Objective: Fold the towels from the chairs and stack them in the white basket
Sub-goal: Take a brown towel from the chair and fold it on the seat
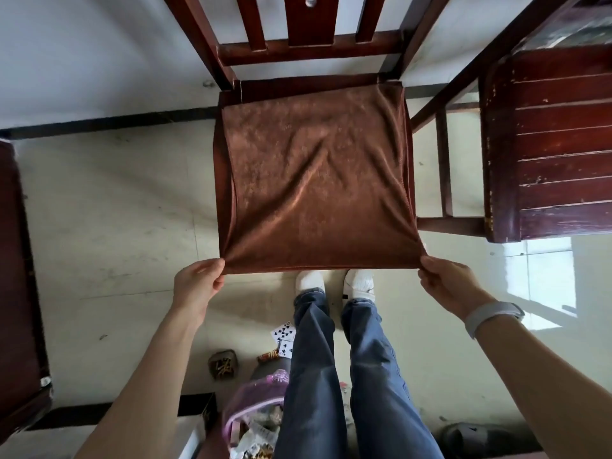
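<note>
A brown towel [314, 180] lies spread over the seat of a dark wooden chair [308, 51] in front of me, with creases near its middle. My left hand [198, 279] pinches the towel's near left corner. My right hand [447, 279] pinches the near right corner, and a grey band sits on that wrist. The near edge is pulled taut between both hands, just off the seat's front. The white basket is not in view.
A second dark wooden chair or table [549, 144] stands at the right. Dark furniture [16, 276] borders the left edge. Playing cards [284, 336], a pink-lined bin [255, 412] and a dark slipper [477, 435] lie on the tiled floor by my feet.
</note>
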`<state>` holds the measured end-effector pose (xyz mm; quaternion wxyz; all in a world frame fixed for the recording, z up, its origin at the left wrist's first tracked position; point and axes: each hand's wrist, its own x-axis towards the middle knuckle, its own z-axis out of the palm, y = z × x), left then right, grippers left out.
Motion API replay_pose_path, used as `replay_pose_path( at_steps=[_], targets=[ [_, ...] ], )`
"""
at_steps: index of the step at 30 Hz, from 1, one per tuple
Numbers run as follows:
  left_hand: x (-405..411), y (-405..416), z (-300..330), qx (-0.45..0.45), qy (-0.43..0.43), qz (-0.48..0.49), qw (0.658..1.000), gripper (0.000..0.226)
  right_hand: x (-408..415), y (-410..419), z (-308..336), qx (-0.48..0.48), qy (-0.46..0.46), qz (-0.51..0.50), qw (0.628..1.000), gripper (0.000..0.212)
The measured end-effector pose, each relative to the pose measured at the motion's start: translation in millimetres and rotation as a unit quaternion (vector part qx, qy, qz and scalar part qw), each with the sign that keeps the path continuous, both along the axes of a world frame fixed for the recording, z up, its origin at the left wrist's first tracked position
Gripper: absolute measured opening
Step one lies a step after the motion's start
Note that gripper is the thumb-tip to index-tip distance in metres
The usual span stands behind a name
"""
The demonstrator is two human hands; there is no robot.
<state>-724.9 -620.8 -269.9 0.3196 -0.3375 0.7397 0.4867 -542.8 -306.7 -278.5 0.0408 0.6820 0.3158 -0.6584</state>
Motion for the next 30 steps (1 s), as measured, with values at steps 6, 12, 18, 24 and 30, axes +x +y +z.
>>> replay_pose_path(
  at_steps=[6, 12, 18, 24, 30],
  targets=[
    [-30, 29, 74, 0.105, 0.07, 0.039, 0.991, 0.017, -36, 17, 68, 0.063, 0.051, -0.036, 0.996, 0.017],
    [-69, 54, 156, 0.203, 0.084, 0.113, 0.969, 0.017, -75, 46, 151, 0.142, 0.08, 0.027, 0.986, 0.017],
    [-85, 62, 225, 0.295, 0.095, 0.117, 0.943, 0.035, -91, 54, 235, 0.264, 0.171, 0.076, 0.946, 0.018],
    [-88, 68, 263, 0.277, 0.133, 0.006, 0.952, 0.025, -87, 53, 275, 0.364, 0.151, 0.236, 0.888, 0.03],
    [-86, 54, 253, 0.074, 0.248, -0.198, 0.945, 0.032, -76, 45, 275, 0.506, 0.052, 0.317, 0.8, 0.018]
  ],
)
